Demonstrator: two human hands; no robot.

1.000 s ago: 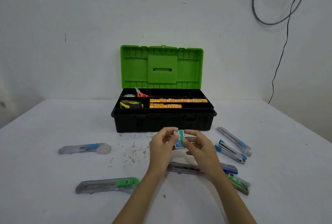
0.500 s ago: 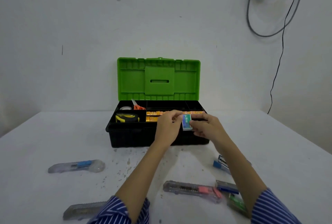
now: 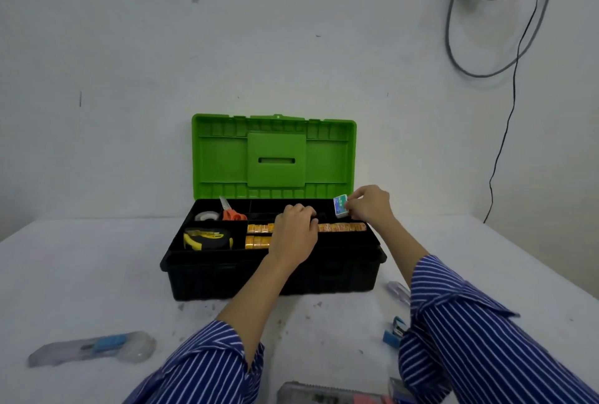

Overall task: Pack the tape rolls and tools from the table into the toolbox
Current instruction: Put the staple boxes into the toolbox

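A second ago both hands held the small teal-and-white cardboard box (image 3: 340,206) low over the white counter (image 3: 81,267), in front of the black plastic toolbox with the raised green lid (image 3: 274,277). Now only the right hand (image 3: 369,204) has it, fingertips pinched on its right edge, and the box hangs upright over the back right compartment of the toolbox, not yet set down. The left hand (image 3: 296,232) has let go of it; it rests knuckles-up over the middle of the toolbox tray with fingers curled at a divider, though whether they grip anything I cannot tell

So the carry is done and only the release remains, which I judge needs a short lowering into that back right compartment

Inside the toolbox, the clear tape roll (image 3: 206,216) and orange-handled scissors (image 3: 230,211) lie at the back left, the yellow-and-black tape measure (image 3: 207,238) at the front left, and two rows of small orange packs (image 3: 259,235) run along the middle

Much is left: in front of the toolbox a clear utility knife with a blue slider (image 3: 94,348) lies to the left, and a blue stapler (image 3: 393,332) to the right
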